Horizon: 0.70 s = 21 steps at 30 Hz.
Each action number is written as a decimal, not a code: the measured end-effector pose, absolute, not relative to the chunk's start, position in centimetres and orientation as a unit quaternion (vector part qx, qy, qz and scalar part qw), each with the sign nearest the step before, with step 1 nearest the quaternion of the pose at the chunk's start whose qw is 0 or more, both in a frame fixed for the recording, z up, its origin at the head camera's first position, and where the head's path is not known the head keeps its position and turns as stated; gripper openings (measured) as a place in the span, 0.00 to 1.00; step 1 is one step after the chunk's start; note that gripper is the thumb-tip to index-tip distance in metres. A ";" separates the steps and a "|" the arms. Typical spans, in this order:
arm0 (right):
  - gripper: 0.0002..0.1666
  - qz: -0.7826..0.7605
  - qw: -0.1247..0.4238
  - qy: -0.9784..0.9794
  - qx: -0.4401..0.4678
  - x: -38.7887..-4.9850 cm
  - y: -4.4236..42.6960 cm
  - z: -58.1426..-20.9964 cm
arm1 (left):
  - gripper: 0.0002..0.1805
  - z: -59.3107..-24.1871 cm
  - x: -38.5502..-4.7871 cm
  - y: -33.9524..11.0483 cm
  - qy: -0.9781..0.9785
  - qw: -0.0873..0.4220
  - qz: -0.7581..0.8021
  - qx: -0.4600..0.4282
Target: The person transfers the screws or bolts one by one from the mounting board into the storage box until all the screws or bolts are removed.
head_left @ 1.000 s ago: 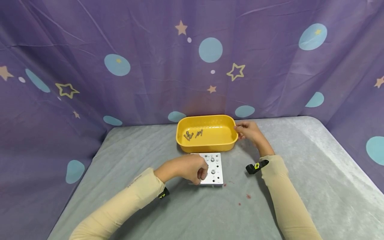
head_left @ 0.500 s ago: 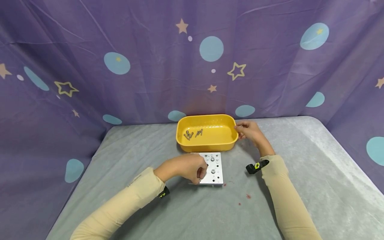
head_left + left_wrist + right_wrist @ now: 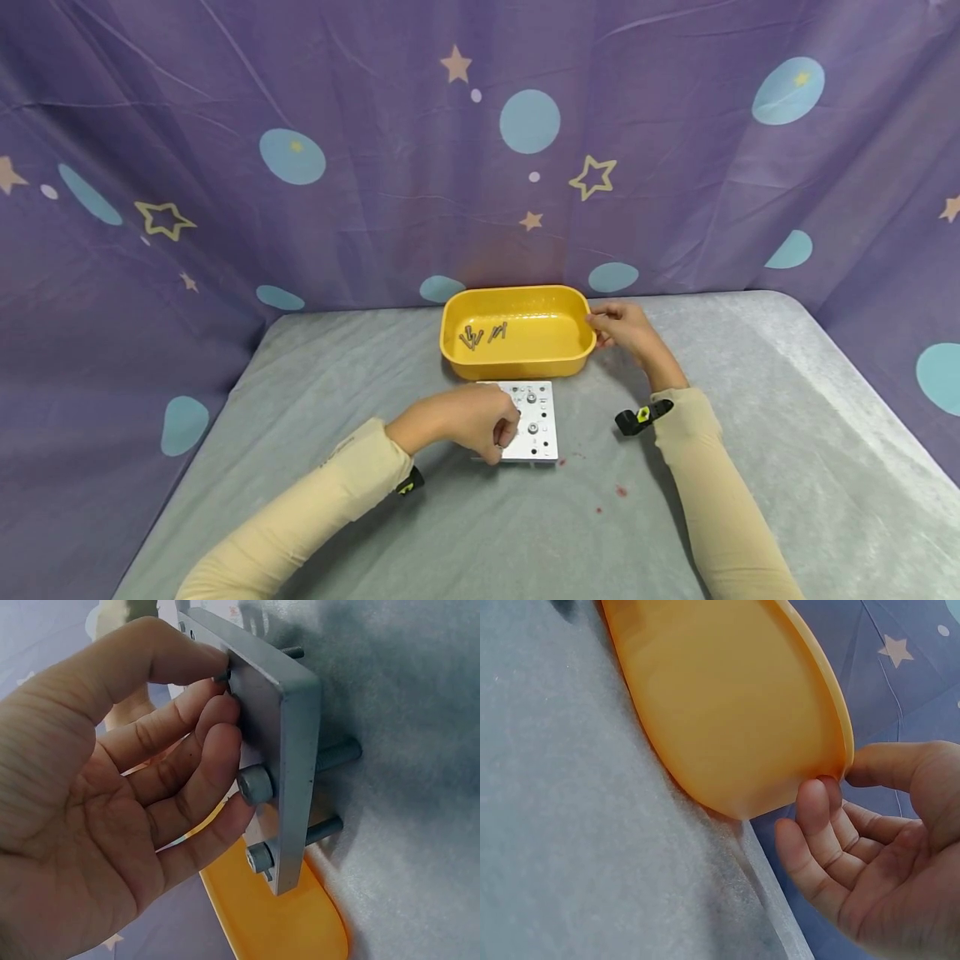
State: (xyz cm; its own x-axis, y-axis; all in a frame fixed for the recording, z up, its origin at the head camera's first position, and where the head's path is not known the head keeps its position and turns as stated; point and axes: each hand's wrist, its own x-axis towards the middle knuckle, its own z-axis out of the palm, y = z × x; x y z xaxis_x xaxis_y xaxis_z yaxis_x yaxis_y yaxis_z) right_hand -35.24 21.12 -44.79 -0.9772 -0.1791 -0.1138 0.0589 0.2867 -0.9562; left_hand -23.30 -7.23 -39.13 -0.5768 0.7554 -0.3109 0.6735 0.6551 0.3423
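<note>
A silver metal plate (image 3: pixel 546 433) with several holes lies in front of the yellow bin (image 3: pixel 525 368). Two socket head screws stand in it, a thicker screw (image 3: pixel 256 785) and a thinner screw (image 3: pixel 259 857), their shanks poking out below the plate. Over the plate's left part, my left hand (image 3: pixel 480 421) pinches a small dark screw (image 3: pixel 223 676) between thumb and index finger, at a hole; the fingertips mostly hide it. My right hand (image 3: pixel 622 327) pinches the bin's right rim, the thumb outside the rim and fingertips against the wall in the right wrist view.
Several loose screws (image 3: pixel 472 337) lie in the left half of the bin. A grey cloth (image 3: pixel 337 358) covers the table, with small red marks (image 3: pixel 621 491) right of the plate. A purple curtain (image 3: pixel 390 167) hangs right behind the bin.
</note>
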 end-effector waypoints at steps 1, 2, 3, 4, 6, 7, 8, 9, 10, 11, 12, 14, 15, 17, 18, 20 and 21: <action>0.26 -0.597 0.100 0.795 -0.038 -35.3 21.1 -44.8 | 0.11 -39.2 -23.3 -7.2 0.883 0.219 0.095 0.404; 0.26 -0.598 0.100 0.794 -0.039 -35.3 21.1 -44.8 | 0.12 -39.2 -23.3 -7.3 0.883 0.219 0.096 0.405; 0.26 -0.599 0.100 0.794 -0.039 -35.3 21.1 -44.8 | 0.13 -39.2 -23.3 -7.3 0.883 0.218 0.096 0.405; 0.26 -0.599 0.100 0.793 -0.039 -35.3 21.1 -44.8 | 0.13 -39.3 -23.4 -7.3 0.883 0.217 0.096 0.406; 0.26 -0.599 0.100 0.793 -0.039 -35.2 21.1 -44.8 | 0.14 -39.4 -23.4 -7.3 0.882 0.215 0.096 0.408; 0.27 -0.599 0.100 0.794 -0.039 -35.2 21.1 -44.8 | 0.14 -39.4 -23.4 -7.3 0.881 0.214 0.095 0.410; 0.27 -0.598 0.100 0.794 -0.039 -35.2 21.1 -44.7 | 0.14 -39.4 -23.4 -7.3 0.881 0.213 0.094 0.412; 0.27 -0.596 0.101 0.796 -0.038 -35.2 21.1 -44.7 | 0.14 -39.4 -23.4 -7.3 0.881 0.211 0.092 0.414; 0.27 -0.595 0.101 0.796 -0.037 -35.1 21.1 -44.6 | 0.14 -39.4 -23.4 -7.3 0.880 0.210 0.089 0.416; 0.27 -0.594 0.101 0.797 -0.037 -35.1 21.2 -44.6 | 0.15 -39.4 -23.4 -7.2 0.880 0.207 0.086 0.418; 0.27 -0.593 0.101 0.798 -0.037 -35.1 21.2 -44.6 | 0.15 -39.4 -23.4 -7.2 0.880 0.206 0.084 0.420; 0.27 -0.592 0.101 0.799 -0.036 -35.1 21.2 -44.6 | 0.15 -39.5 -23.4 -7.2 0.879 0.203 0.080 0.424; 0.27 -0.593 0.101 0.798 -0.037 -35.1 21.2 -44.6 | 0.15 -39.5 -23.4 -7.2 0.879 0.202 0.078 0.424; 0.28 -0.594 0.102 0.797 -0.036 -35.1 21.2 -44.6 | 0.15 -39.5 -23.4 -7.2 0.879 0.203 0.075 0.425; 0.28 -0.595 0.103 0.797 -0.036 -35.1 21.1 -44.6 | 0.15 -39.6 -23.4 -7.2 0.879 0.203 0.074 0.425; 0.28 -0.594 0.105 0.797 -0.035 -35.1 21.1 -44.5 | 0.15 -39.6 -23.3 -7.1 0.878 0.203 0.073 0.426; 0.28 -0.594 0.106 0.797 -0.035 -35.1 21.1 -44.5 | 0.15 -39.7 -23.3 -7.1 0.879 0.203 0.072 0.426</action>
State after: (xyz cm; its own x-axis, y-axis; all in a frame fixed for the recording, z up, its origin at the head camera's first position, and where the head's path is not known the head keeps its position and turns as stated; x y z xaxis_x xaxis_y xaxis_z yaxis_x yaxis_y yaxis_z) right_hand -35.08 21.14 -44.47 -0.9751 -0.1815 -0.1272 0.0701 0.2921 -0.9538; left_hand -23.33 -7.15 -39.66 -0.5543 0.7779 -0.2960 0.7195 0.6266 0.2995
